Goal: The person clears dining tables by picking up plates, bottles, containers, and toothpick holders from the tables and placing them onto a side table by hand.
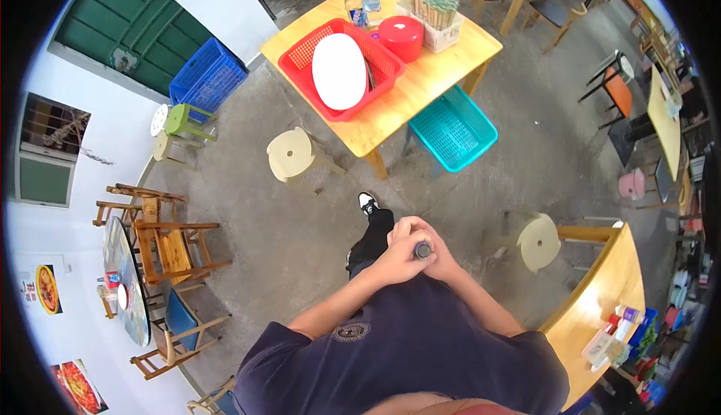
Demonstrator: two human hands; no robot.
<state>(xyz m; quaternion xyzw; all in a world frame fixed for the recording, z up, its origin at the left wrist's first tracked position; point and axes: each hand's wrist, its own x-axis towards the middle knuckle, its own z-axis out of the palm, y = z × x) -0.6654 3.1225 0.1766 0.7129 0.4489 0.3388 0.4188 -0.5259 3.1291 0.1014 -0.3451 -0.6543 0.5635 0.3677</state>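
Note:
My left hand [399, 259] and my right hand [431, 232] are clasped together in front of my dark shirt. Both sets of fingers are closed. Between them pokes the round end of a dark cylindrical object [423, 250]; the rest of it is hidden in my grip, so its kind cannot be made out. Beyond the hands, one leg in black trousers shows with a black-and-white shoe [367, 203] on the concrete floor.
Ahead stands a wooden table [360, 137] bearing a red basket [300, 62] with a white oval lid-like piece [339, 71], a red container [401, 37] and bottles. A teal basket [454, 128] and cream stools [291, 153] are nearby. Wooden chairs [176, 253] stand left; another table [593, 295] stands right.

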